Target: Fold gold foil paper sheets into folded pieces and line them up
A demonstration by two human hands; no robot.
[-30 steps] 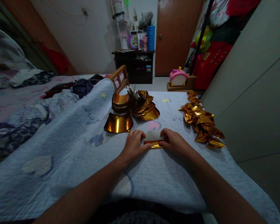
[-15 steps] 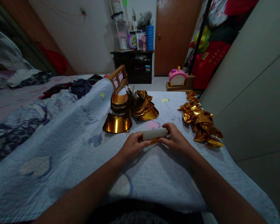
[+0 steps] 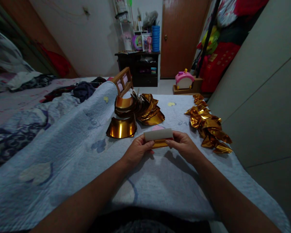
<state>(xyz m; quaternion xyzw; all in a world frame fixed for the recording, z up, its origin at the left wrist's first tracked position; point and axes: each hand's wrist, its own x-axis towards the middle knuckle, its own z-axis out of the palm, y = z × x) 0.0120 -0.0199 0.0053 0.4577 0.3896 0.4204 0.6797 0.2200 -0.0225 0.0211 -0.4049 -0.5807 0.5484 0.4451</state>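
Note:
Between my two hands is a sheet of gold foil paper (image 3: 160,143), its pale back (image 3: 158,134) curling over along the far side. My left hand (image 3: 141,146) pinches its left end, thumb on the gold face. On the right end, my right hand (image 3: 181,144) grips it the same way, the thumb near the middle. The sheet is held just above the quilt (image 3: 165,181). Beyond my left hand lie curved stacks of gold foil sheets (image 3: 122,128). To the right of my right hand is a row of folded gold foil pieces (image 3: 206,124).
A wooden frame piece (image 3: 123,81) stands at the quilt's far edge. Past it are a dark cabinet (image 3: 138,69) and a pink toy (image 3: 184,80). Rumpled clothes and bedding (image 3: 55,106) lie at left. A pale cabinet side (image 3: 264,97) rises close on the right.
The sheet has unrolled somewhat, showing more of its gold face and pale back. My right hand's fingers have shifted from the top of the roll to its right end.

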